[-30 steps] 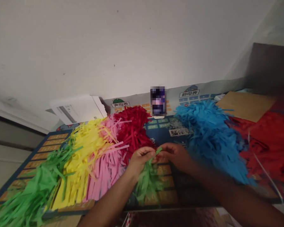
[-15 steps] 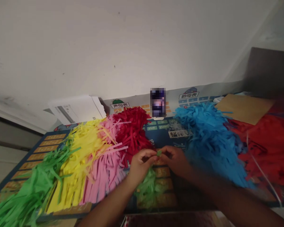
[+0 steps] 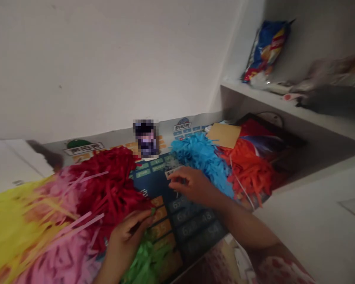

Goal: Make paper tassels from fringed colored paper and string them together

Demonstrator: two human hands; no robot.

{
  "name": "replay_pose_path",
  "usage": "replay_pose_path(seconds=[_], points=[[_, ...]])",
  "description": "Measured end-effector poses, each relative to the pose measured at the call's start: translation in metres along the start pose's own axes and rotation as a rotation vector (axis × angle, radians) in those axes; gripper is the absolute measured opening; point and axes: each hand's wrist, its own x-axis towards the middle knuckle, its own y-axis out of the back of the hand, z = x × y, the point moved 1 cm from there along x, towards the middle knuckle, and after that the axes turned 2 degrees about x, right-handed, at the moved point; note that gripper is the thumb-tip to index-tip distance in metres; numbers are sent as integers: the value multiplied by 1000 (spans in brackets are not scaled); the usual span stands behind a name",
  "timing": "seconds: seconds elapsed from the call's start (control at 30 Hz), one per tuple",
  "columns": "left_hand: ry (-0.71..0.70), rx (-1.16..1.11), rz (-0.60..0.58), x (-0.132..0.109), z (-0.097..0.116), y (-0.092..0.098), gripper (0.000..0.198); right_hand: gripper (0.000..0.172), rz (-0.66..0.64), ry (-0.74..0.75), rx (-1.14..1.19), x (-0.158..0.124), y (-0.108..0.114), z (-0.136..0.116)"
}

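Observation:
My left hand [image 3: 127,236] pinches the top of a green tissue-paper tassel [image 3: 149,256]. A small green tip shows at the fingertips, and its fringe hangs below the hand. My right hand [image 3: 192,185] is over the middle of the table mat, fingers bent and slightly apart, with nothing visible in them. Just beyond its fingertips lies a small pale, see-through heap [image 3: 172,162] on the mat; its kind is unclear. Blue tassels [image 3: 201,152] lie behind and right of that hand. Dark red tassels [image 3: 106,185] are beside my left hand.
Pink tassels [image 3: 59,252] and yellow tassels [image 3: 12,221] lie at the left, orange-red ones [image 3: 251,169] at the right. A phone with a blurred screen [image 3: 147,138] leans at the wall. A brown envelope [image 3: 224,135] lies under a shelf [image 3: 284,100] holding a snack bag [image 3: 266,49].
My view has turned right, bringing the shelf in. My right hand has left the green tassel and moved away to the right; my left hand still holds the tassel.

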Motion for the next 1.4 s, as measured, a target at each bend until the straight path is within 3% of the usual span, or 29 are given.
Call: replay_pose_path(seconds=[0.07, 0.13, 0.23, 0.37, 0.57, 0.63, 0.7, 0.87, 0.97, 1.03, 1.1, 1.3, 1.4], points=[[-40, -10, -53, 1, -2, 2, 23, 16, 120, -124, -161, 7, 53, 18], [-52, -2, -80, -1, -4, 1, 25, 13, 348, -365, -375, 13, 104, 47], [-37, -5, -94, -3, -4, -2, 25, 9, 436, -509, -474, 20, 149, 89], [-16, -50, -31, -3, 2, -7, 26, 25, 438, -551, -442, 21, 159, 118], [61, -118, -13, -1, 10, -6, 34, 35, 565, -530, -197, 3, 169, 113], [102, -174, -26, -1, 13, -7, 35, 36, 593, -486, -68, -9, 160, 101], [169, -284, -50, -4, 19, -10, 35, 37, 580, -439, 63, -25, 133, 83], [414, -777, -203, -21, 46, -20, 38, 34, 360, -424, 532, -70, 19, 8], [455, -938, -344, -38, 63, -25, 36, 27, 197, -288, 557, -85, -28, -35], [491, -986, -379, -51, 68, -27, 39, 21, 180, -139, 462, -87, -43, -50], [494, -993, -356, -62, 69, -29, 42, 19, 157, -106, 473, -86, -53, -54], [502, -899, -226, -80, 55, -31, 44, 30, 134, -406, 1166, -82, -67, -49], [489, -957, -112, -83, 47, -26, 38, 37, 163, -425, 1255, -88, -64, -49]])
